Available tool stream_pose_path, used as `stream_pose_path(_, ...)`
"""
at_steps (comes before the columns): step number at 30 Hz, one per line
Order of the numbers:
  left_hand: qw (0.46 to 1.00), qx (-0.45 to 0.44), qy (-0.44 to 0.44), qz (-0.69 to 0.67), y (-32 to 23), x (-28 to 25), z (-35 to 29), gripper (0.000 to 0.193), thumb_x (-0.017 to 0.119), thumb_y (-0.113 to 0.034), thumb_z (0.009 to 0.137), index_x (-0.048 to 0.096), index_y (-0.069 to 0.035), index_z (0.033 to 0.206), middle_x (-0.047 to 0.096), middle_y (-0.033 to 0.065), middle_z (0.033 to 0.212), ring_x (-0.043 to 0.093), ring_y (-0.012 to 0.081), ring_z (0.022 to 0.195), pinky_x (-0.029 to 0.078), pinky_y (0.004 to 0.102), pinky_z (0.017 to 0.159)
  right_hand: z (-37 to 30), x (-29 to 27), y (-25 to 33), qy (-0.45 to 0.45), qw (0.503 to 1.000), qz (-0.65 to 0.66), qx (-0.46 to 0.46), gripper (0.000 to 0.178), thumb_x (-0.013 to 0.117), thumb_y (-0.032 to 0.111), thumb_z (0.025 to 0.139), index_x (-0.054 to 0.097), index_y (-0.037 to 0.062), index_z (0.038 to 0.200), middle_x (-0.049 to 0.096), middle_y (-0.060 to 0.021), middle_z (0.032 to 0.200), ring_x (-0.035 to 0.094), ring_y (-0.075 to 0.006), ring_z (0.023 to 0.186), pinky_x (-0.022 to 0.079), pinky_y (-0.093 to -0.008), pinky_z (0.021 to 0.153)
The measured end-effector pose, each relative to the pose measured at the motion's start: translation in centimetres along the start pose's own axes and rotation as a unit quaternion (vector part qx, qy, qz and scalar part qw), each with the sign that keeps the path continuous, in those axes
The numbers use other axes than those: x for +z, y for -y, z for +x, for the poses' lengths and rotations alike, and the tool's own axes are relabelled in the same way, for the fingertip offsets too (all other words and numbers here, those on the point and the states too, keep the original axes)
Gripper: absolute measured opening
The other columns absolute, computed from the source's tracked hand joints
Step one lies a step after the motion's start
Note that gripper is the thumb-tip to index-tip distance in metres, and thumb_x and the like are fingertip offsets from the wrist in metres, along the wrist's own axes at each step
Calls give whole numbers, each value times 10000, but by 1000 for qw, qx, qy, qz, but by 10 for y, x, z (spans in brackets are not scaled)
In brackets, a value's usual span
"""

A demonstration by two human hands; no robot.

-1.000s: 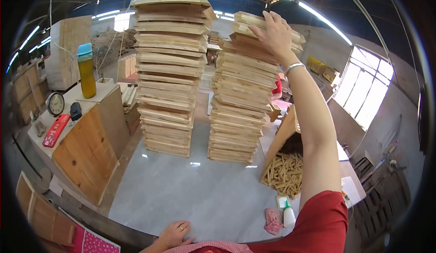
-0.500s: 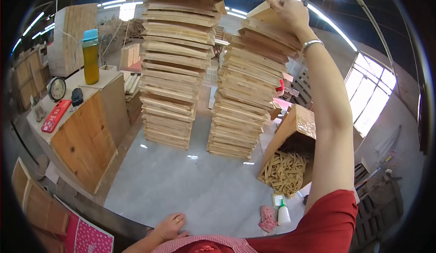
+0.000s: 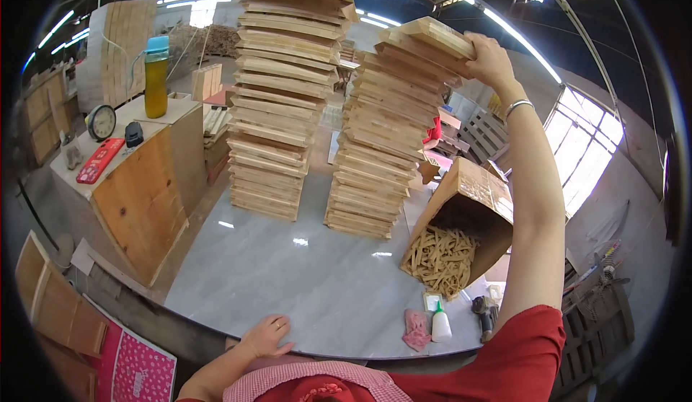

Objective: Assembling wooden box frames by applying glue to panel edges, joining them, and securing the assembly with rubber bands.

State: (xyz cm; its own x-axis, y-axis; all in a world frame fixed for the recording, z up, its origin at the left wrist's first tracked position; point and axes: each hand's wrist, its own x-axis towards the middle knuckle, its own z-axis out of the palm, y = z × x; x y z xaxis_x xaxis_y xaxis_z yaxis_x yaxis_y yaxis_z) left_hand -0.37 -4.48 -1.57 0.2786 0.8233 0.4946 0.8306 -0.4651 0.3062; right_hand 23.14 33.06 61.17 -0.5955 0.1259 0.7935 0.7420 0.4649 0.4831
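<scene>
Two tall stacks of pale wooden pieces with angled ends stand on a grey marble-patterned table (image 3: 288, 286): a left stack (image 3: 274, 113) and a right stack (image 3: 389, 128). My right hand (image 3: 491, 62) reaches up to the top of the right stack. Its fingers are bent round the right end of the uppermost wooden piece (image 3: 440, 36), which lies on the stack. The thumb is hidden. My left hand (image 3: 268, 336) rests at the table's near edge, fingers loosely stretched and nothing in it.
A cardboard box (image 3: 461, 193) on its side spills tan strips (image 3: 441, 258). Near it are a white glue bottle (image 3: 441, 324), a pink cloth (image 3: 416, 330) and a dark tool (image 3: 481, 315). At left, a wooden cabinet (image 3: 140, 214) bears a drink bottle (image 3: 156, 81), a clock (image 3: 101, 123) and a red phone-like object (image 3: 100, 160).
My right hand has shifted right and down, from over the top of the right stack to the uppermost piece's right end. That piece now lies flatter. The view has shifted slightly.
</scene>
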Motion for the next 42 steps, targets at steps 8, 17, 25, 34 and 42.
stream_pose_path(8,976,-210,-57,-8,-21,-31,58,531,727,-334,850,613,-15,1259,460,221,1482,483,404,1301,389,519,1097,-21,-59,16,-26,994,-69,-85,422,733,178,715,649,88,1119,720,-168,1070,683,-318,1042,508,-447,978)
stream_pose_path(17,569,-3,-247,-784,-196,-249,323,548,773,-281,894,519,-95,1342,610,30,1265,542,168,1227,454,326,1000,-150,-162,154,-124,985,35,-112,513,717,75,742,624,62,1246,668,-134,1281,678,-299,1100,516,-395,961)
stream_pose_path(25,491,-117,-336,-795,-201,-201,179,338,709,-221,913,603,-119,1217,673,16,1125,642,149,1059,513,317,956,-266,-207,284,-42,984,122,-123,401,603,161,834,624,-18,1192,652,-171,1207,637,-284,1136,485,-379,921)
stream_pose_path(34,454,-344,-287,-770,-129,-82,-9,256,596,-212,966,603,-64,1176,677,82,1111,651,195,1051,527,347,935,-399,-194,431,159,852,497,-43,474,731,212,787,641,5,1204,592,-180,1329,546,-366,1247,435,-441,1015)
stream_pose_path(42,419,-393,-291,-765,-97,-21,-96,358,599,-233,981,566,-52,1289,652,97,1248,623,235,1167,508,398,1005,-451,-175,462,188,734,649,-64,421,731,148,785,649,13,1175,537,-219,1369,517,-433,1255,440,-485,1045)
